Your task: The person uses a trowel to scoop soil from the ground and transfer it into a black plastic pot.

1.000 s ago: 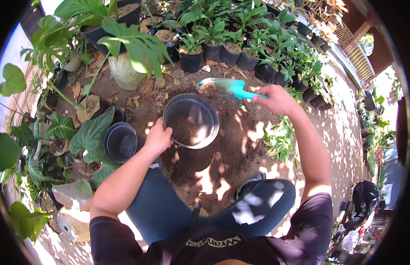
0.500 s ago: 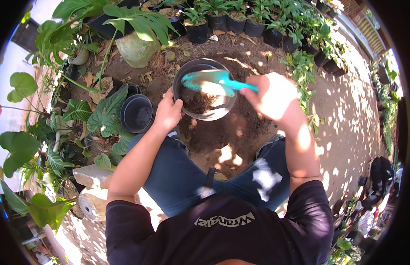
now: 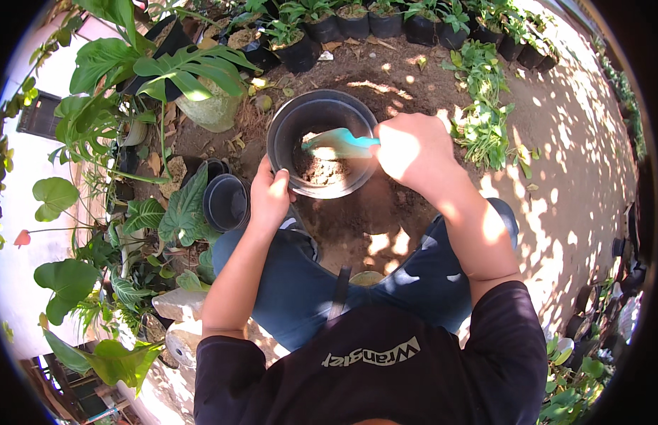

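Observation:
My left hand (image 3: pixel 271 191) grips the left side of a black plastic pot (image 3: pixel 325 108), which has loose soil (image 3: pixel 325 170) in its bottom. My right hand (image 3: pixel 410 149), partly washed out by sunlight, is closed on the handle of a turquoise trowel (image 3: pixel 343 142), whose blade is tilted down inside the pot over the soil. The pot is held over a patch of dark, disturbed earth (image 3: pixel 378 205) in front of my bent legs.
Smaller black pots (image 3: pixel 225 202) stand left of my left hand among large-leafed plants (image 3: pixel 183 212). Potted seedlings (image 3: pixel 297 49) line the back edge. Green cuttings (image 3: pixel 482 103) lie on the ground to the right. Pale stone pieces (image 3: pixel 180 304) sit at my lower left.
The trowel has moved from the ground beside the pot into it, and its blade now sits lower, with more soil showing. The pot appears more raised toward the top of the view.

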`<act>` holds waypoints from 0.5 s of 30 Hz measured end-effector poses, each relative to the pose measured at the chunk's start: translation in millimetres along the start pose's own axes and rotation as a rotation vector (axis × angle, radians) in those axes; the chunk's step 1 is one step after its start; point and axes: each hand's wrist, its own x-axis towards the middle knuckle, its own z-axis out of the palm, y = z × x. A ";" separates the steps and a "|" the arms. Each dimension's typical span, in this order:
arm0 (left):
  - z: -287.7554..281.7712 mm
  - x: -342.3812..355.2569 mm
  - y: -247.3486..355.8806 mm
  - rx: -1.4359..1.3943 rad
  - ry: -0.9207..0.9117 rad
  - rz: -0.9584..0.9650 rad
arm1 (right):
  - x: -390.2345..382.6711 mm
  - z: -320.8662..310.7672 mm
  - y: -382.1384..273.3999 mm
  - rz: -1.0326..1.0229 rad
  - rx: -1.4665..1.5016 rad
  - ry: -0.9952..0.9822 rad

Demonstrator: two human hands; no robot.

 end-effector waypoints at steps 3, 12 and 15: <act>6.4 -3.0 6.1 -0.022 0.053 -0.020 | -20.0 -25.6 3.2 0.049 0.065 0.203; 23.4 -2.6 -14.2 -0.081 0.073 0.068 | -3.5 -10.4 21.2 0.031 -0.034 0.094; 24.8 -4.0 -10.6 -0.061 0.047 0.003 | -4.5 -9.3 23.1 0.018 -0.017 0.137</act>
